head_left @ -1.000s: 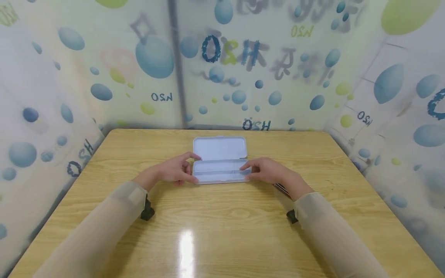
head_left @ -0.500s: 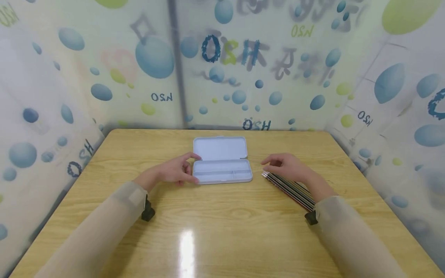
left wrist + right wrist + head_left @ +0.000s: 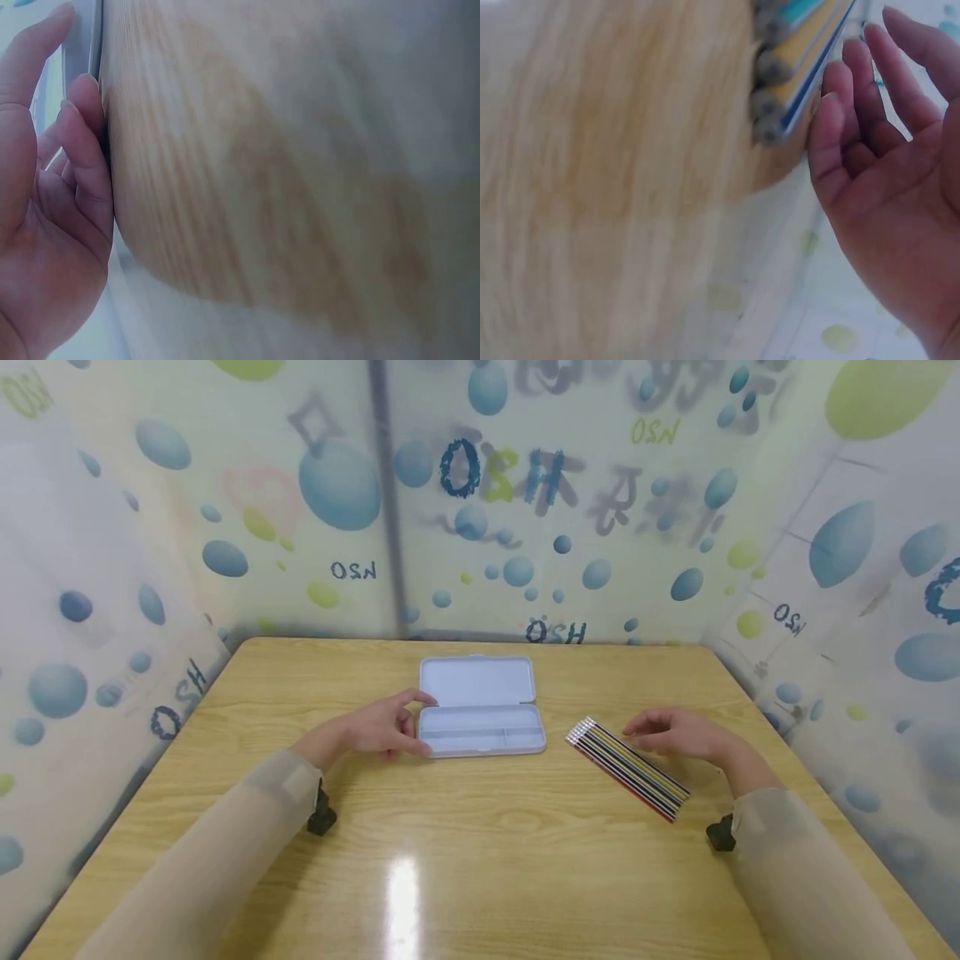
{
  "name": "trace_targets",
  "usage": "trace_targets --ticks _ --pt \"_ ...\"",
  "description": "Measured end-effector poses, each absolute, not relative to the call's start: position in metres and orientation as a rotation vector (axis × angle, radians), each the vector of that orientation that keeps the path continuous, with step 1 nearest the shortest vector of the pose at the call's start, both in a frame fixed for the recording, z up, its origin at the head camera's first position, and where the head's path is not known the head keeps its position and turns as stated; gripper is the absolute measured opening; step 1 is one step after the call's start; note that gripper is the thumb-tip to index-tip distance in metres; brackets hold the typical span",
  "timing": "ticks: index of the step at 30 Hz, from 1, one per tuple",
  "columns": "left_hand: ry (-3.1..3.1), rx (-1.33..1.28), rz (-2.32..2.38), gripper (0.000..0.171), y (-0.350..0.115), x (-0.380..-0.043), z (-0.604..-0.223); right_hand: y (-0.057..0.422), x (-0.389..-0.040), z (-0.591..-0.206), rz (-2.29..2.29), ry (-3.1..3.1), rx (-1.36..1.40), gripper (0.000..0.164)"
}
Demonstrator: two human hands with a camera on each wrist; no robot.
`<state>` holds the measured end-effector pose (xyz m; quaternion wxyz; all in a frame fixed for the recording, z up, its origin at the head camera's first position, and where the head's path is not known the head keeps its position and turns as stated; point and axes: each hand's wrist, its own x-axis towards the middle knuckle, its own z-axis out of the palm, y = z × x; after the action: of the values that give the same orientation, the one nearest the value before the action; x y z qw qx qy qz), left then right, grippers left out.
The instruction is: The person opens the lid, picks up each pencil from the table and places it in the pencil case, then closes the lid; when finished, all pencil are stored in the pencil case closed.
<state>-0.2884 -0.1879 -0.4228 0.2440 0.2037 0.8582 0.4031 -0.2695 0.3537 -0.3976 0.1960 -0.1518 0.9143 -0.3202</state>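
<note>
Pencil case (image 3: 480, 717), lid (image 3: 477, 680) back, base (image 3: 465, 744) divided, left hand (image 3: 377, 727) gripping one end, right hand (image 3: 684, 737) unclasped beside pencils (image 3: 628, 768)

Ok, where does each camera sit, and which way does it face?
Head: on the person's head, facing forward and down at the case, pencils, table and wall; left hand, right hand and sleeves show.
Left wrist: on that wrist, facing the table, case edge at upper left; left hand shows.
Right wrist: on that wrist, facing the table and pencil ends; right hand shows.
Shared: head and right wrist both show the pencils.
</note>
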Motion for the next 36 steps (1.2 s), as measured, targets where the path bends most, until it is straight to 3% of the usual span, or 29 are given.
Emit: trace_targets --ticks 8,36 --pt "2.340 0.544 1.098 0.090 -0.187 -0.290 -0.422 0.358 -0.276 -0.403 -0.881 2.447 -0.409 0.045" --pt "2.350 0.530 1.081 0.089 -0.187 -0.292 -0.423 0.359 -0.277 -0.404 -0.871 2.481 -0.388 0.038"
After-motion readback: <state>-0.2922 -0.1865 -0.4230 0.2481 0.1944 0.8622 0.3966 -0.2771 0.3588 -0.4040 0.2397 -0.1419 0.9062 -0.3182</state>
